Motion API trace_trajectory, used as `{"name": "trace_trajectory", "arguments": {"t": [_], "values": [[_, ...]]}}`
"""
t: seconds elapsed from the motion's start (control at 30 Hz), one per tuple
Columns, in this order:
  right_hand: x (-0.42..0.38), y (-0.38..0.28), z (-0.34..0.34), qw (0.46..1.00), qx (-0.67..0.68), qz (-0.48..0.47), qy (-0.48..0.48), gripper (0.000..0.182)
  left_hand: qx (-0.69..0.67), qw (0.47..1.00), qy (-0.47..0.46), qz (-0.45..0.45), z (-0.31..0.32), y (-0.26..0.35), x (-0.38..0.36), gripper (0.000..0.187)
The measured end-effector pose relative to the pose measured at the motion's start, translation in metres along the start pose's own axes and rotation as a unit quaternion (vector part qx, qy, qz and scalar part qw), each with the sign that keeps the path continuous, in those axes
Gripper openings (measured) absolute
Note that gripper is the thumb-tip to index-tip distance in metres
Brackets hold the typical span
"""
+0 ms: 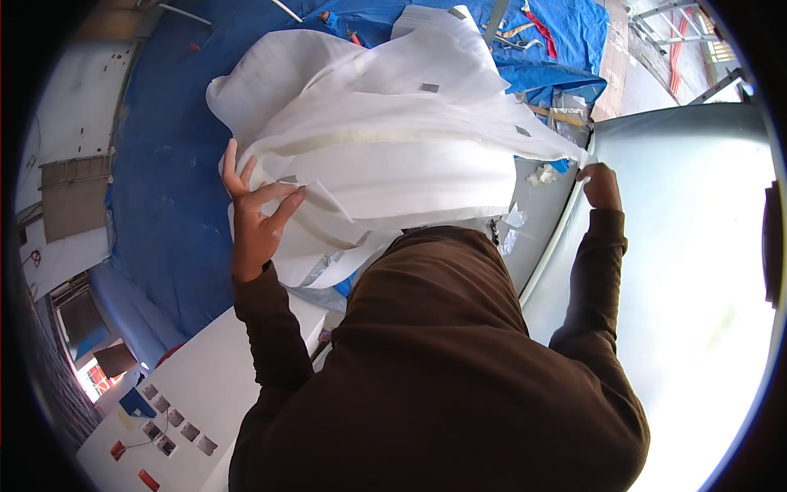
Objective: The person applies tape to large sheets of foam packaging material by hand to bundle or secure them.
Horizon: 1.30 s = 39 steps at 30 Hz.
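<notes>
Large white sheet, soft and rumpled, lies in loose folds over a blue tarpaulin, directly ahead of the person. Small grey patches, tape-like, show on its upper face.

Right hand: fingers curled in tight, gripping the sheet's drawn-out corner, beside the edge of a pale glossy panel. The sheet narrows to a taut point there.

Left hand: at the sheet's near left part. Two fingers stand spread and raised; thumb and another finger come close together by a folded edge. Cannot tell whether that edge is pinched or merely touched.

Step in hand, as judged: managing the sheet by its edges, arms wide. The next move would seem to call for a sure hold on the left, the right corner kept firm, and even tension so the folds do not bunch.

Lower left: white surface bearing grey squares. Red strap on the tarpaulin beyond.
</notes>
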State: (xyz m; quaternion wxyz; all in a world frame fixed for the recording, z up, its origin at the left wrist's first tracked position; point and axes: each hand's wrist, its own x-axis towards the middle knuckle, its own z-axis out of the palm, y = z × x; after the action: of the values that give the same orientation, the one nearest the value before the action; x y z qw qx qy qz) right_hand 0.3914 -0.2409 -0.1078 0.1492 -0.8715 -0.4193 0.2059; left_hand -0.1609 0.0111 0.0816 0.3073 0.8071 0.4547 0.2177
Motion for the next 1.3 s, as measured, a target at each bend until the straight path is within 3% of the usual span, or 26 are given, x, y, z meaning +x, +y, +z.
{"name": "trace_trajectory", "arguments": {"t": [0.03, 0.1, 0.13, 0.2, 0.23, 0.3, 0.37, 0.43, 0.5, 0.53, 0.57, 0.6, 0.63, 0.67, 0.7, 0.77, 0.87, 0.9, 0.97, 1.0, 1.03, 1.13, 1.2, 1.3], "values": [[-0.001, 0.014, 0.009, 0.998, -0.018, -0.062, 0.008, 0.020, 0.003, 1.000, 0.005, -0.001, 0.004, -0.006, 0.003, 0.011], [-0.006, 0.009, 0.009, 0.994, -0.009, -0.033, -0.107, 0.032, 0.071, 0.997, 0.013, 0.015, 0.013, -0.020, 0.005, 0.013], [-0.008, 0.000, 0.013, 0.986, -0.012, -0.069, -0.151, 0.037, 0.077, 0.997, 0.002, -0.019, 0.018, -0.020, 0.004, 0.013], [-0.016, -0.060, 0.022, 0.955, 0.193, -0.072, -0.216, 0.043, 0.084, 0.996, -0.009, -0.035, 0.029, -0.025, 0.003, 0.013], [-0.024, -0.108, 0.019, 0.937, 0.212, -0.068, -0.269, 0.048, 0.092, 0.994, -0.026, -0.055, 0.034, -0.028, 0.001, 0.013], [-0.034, -0.182, 0.041, 0.872, 0.262, -0.149, -0.387, 0.069, 0.102, 0.994, -0.033, -0.034, 0.046, -0.030, -0.001, 0.012], [-0.059, -0.235, 0.096, 0.860, 0.268, -0.238, -0.362, 0.086, 0.087, 0.994, -0.064, -0.022, 0.059, -0.032, -0.006, 0.012], [-0.081, -0.291, 0.142, 0.928, 0.126, -0.266, -0.228, 0.074, 0.087, 0.994, -0.071, -0.003, 0.070, -0.016, -0.008, 0.014], [-0.067, -0.303, 0.187, 0.896, 0.076, -0.277, -0.340, 0.055, 0.093, 0.991, -0.095, -0.013, 0.076, -0.004, -0.008, 0.025], [-0.062, -0.297, 0.189, 0.898, 0.079, -0.272, -0.338, 0.055, 0.113, 0.991, -0.065, 0.009, 0.076, -0.006, -0.007, 0.037], [-0.056, -0.290, 0.190, 0.878, 0.054, -0.330, -0.343, 0.046, 0.114, 0.991, -0.070, 0.014, 0.077, -0.013, -0.004, 0.037], [-0.050, -0.283, 0.188, 0.853, 0.027, -0.389, -0.346, 0.037, 0.151, 0.988, -0.001, -0.008, 0.080, -0.024, -0.001, 0.039], [-0.047, -0.273, 0.184, 0.853, 0.027, -0.390, -0.345, 0.037, 0.187, 0.979, 0.072, -0.035, 0.083, -0.036, 0.001, 0.042], [-0.044, -0.259, 0.177, 0.864, 0.103, -0.337, -0.359, 0.035, 0.345, 0.932, 0.112, 0.005, 0.087, -0.048, 0.006, 0.036], [-0.042, -0.243, 0.171, 0.865, 0.177, -0.283, -0.374, 0.033, 0.346, 0.931, 0.115, -0.003, 0.088, -0.067, 0.012, 0.036], [-0.036, -0.213, 0.157, 0.889, 0.127, -0.255, -0.357, 0.033, 0.416, 0.907, 0.059, -0.037, 0.075, -0.106, 0.025, 0.022], [-0.030, -0.160, 0.152, 0.922, 0.078, -0.254, -0.280, 0.035, 0.444, 0.884, 0.137, -0.058, 0.008, -0.083, 0.075, 0.017], [-0.028, -0.141, 0.154, 0.929, 0.082, -0.238, -0.270, 0.035, 0.486, 0.853, 0.191, -0.010, -0.027, -0.099, 0.093, 0.015], [-0.026, -0.108, 0.158, 0.930, 0.149, -0.240, -0.234, 0.035, 0.533, 0.825, 0.180, -0.061, -0.102, -0.072, 0.122, 0.016], [-0.025, -0.102, 0.152, 0.940, 0.117, -0.229, -0.224, 0.028, 0.553, 0.812, 0.171, -0.074, -0.132, -0.052, 0.132, 0.023], [-0.022, -0.102, 0.132, 0.915, 0.116, -0.316, -0.224, 0.029, 0.567, 0.801, 0.176, -0.076, -0.167, -0.050, 0.145, 0.027], [-0.017, -0.088, 0.133, 0.908, 0.091, -0.362, -0.191, 0.038, 0.592, 0.764, 0.248, -0.069, -0.272, -0.051, 0.181, 0.036], [-0.016, -0.096, 0.123, 0.929, 0.060, -0.344, -0.127, 0.045, 0.616, 0.737, 0.278, -0.016, -0.336, -0.038, 0.200, 0.036], [-0.005, -0.104, 0.117, 0.930, 0.107, -0.339, -0.090, 0.047, 0.640, 0.708, 0.297, -0.016, -0.376, 0.020, 0.205, 0.034]]}}
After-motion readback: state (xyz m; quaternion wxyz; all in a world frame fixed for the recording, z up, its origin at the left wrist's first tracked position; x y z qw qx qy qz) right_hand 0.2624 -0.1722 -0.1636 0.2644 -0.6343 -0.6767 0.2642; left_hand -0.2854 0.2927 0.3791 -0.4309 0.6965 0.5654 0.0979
